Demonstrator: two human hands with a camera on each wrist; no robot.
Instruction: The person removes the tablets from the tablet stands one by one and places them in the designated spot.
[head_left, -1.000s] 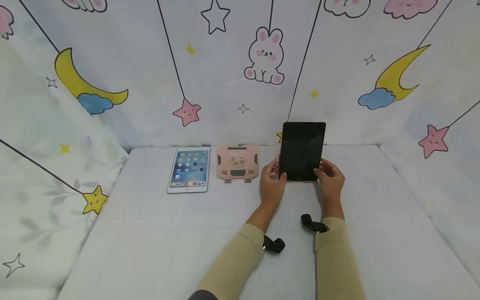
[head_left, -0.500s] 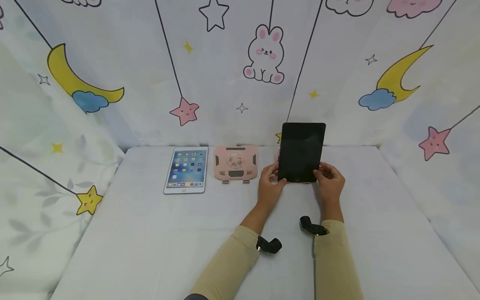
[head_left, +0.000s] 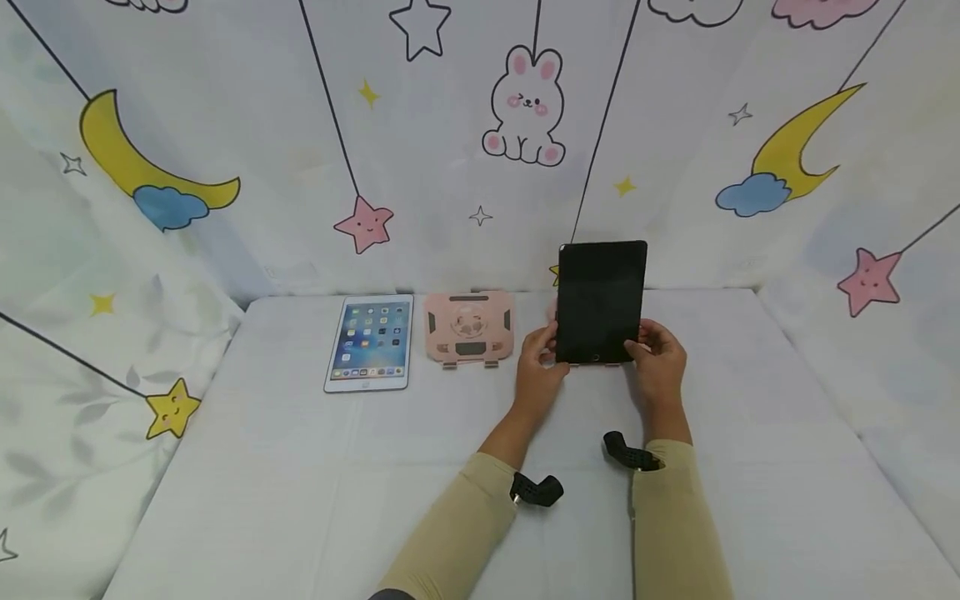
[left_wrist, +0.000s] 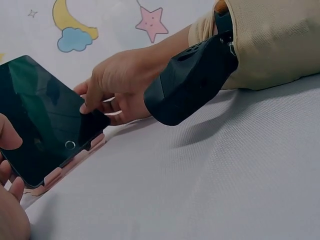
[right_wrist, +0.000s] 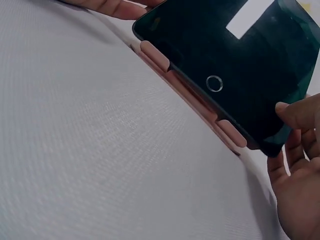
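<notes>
A tablet with a dark screen leans back on a pink stand, its lower edge resting at the stand's two small front lips. My left hand holds the tablet's lower left side, thumb toward the screen side and fingers behind the edge. At the lower right corner my right hand pinches it, thumb on the screen and fingers at the back. Most of the stand is hidden behind the tablet. Both hands also show in the left wrist view, the right one beyond the tablet.
On the white table, a white tablet with a lit screen of app icons lies at the left. Between the two tablets lies another pink folded stand. A patterned cloth wall rises right behind the table's far edge.
The head view has shifted slightly, so most of the scene sits a little further left. Both hands keep their hold on the dark tablet, which stays in nearly the same pose.
</notes>
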